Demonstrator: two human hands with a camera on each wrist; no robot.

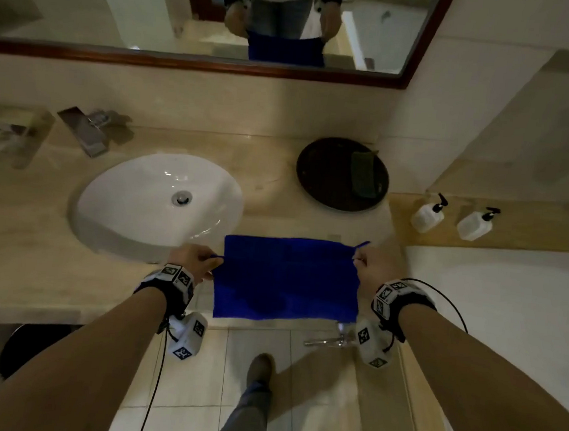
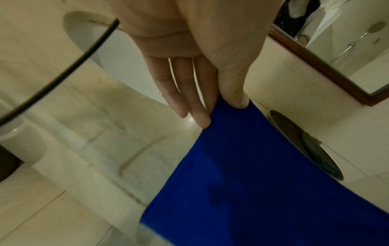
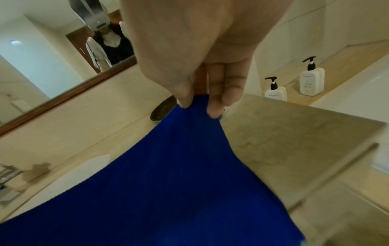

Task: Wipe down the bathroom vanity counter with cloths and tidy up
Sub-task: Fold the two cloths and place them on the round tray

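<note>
A blue cloth (image 1: 288,279) hangs spread out in the air over the front edge of the beige vanity counter (image 1: 27,227), just right of the sink. My left hand (image 1: 200,259) pinches its upper left corner between thumb and fingers (image 2: 202,119), with the cloth (image 2: 263,191) falling away below. My right hand (image 1: 368,262) pinches the upper right corner; thumb and fingertips (image 3: 214,113) close on the cloth (image 3: 168,191). The cloth's lower edge hangs past the counter front, above the floor.
A white oval sink (image 1: 157,200) with a chrome tap (image 1: 87,129) lies to the left. A dark round tray (image 1: 343,174) holding a folded dark cloth stands at the back right. Two white pump bottles (image 1: 427,214) stand on the ledge beside the bathtub (image 1: 510,297). A framed mirror (image 1: 204,16) hangs above.
</note>
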